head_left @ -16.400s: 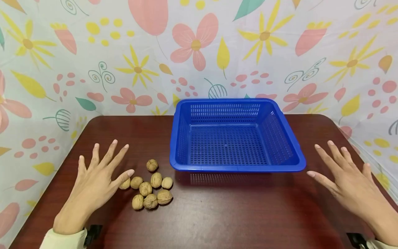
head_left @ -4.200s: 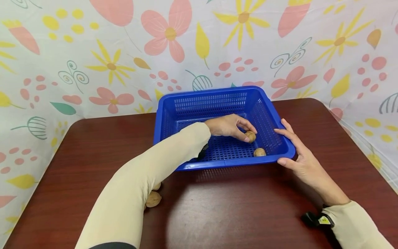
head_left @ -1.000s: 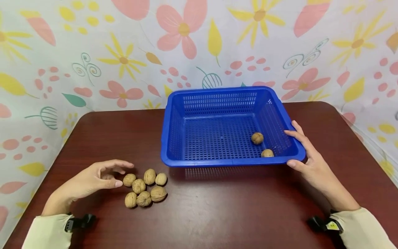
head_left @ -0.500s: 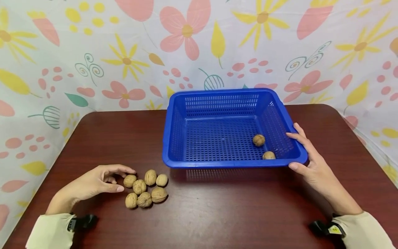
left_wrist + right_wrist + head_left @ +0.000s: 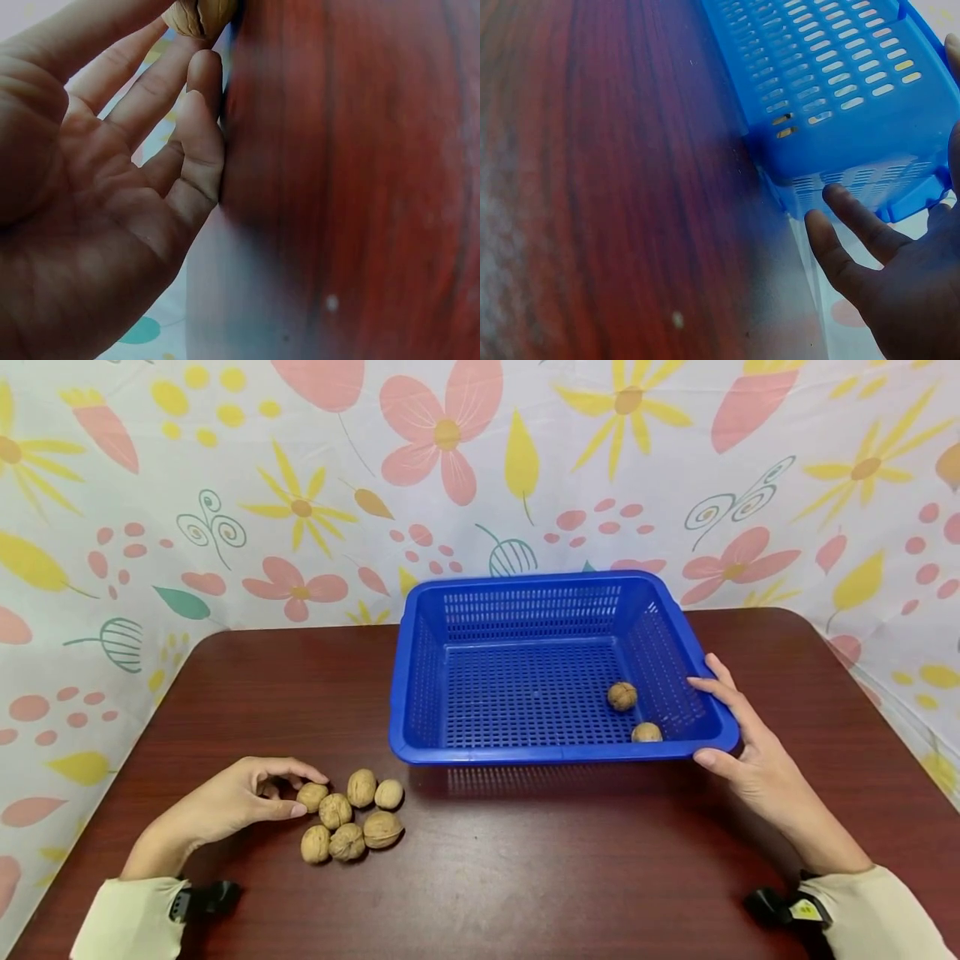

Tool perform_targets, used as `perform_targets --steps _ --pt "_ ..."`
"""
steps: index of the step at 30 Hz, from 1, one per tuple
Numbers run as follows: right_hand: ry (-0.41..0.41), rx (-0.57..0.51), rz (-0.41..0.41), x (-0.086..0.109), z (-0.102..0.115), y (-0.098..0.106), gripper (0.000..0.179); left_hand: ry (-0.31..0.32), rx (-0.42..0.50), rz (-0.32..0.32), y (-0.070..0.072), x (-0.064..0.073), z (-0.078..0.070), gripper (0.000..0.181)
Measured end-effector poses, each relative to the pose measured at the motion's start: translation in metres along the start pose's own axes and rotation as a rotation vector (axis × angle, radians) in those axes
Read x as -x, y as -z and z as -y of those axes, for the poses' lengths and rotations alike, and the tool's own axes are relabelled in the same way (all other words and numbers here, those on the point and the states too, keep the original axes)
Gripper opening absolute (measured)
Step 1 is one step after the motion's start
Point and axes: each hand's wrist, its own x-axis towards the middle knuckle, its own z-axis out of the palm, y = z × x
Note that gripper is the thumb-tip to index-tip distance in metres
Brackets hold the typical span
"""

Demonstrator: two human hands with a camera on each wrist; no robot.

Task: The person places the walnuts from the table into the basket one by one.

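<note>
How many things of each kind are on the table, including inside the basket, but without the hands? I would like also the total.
Basket: 1
Walnuts: 9 (2 inside, 7 on the table)
Total: 10

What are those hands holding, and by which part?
Left hand: round brown walnut, by its sides. Right hand: blue rectangular plastic basket, by its near-right corner.

Walnuts and a blue basket on a red-brown tabletop

In the head view, the wood-grained tabletop has rounded corners at about ten and two o'clock and a pale sheen toward six. The perforated basket stands between twelve and one. Seven walnuts lie close together at about nine: four along the group's twelve-o'clock side, three along its six, the palest at its two.
</note>
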Motion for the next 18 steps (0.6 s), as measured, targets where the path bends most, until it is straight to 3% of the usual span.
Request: perform_targets --steps 4,12,18 --pt "-0.003 -0.009 0.011 0.000 -0.001 -0.002 0.072 0.011 -0.025 -0.011 0.001 0.000 -0.001 0.026" --pt "-0.001 0.004 0.009 0.000 0.001 -0.002 0.071 0.106 -0.001 -0.047 0.012 -0.006 -0.008 0.030" --pt "-0.008 0.011 0.006 0.002 0.003 0.000 0.071 0.061 0.111 -0.050 0.026 -0.019 -0.021 0.033"
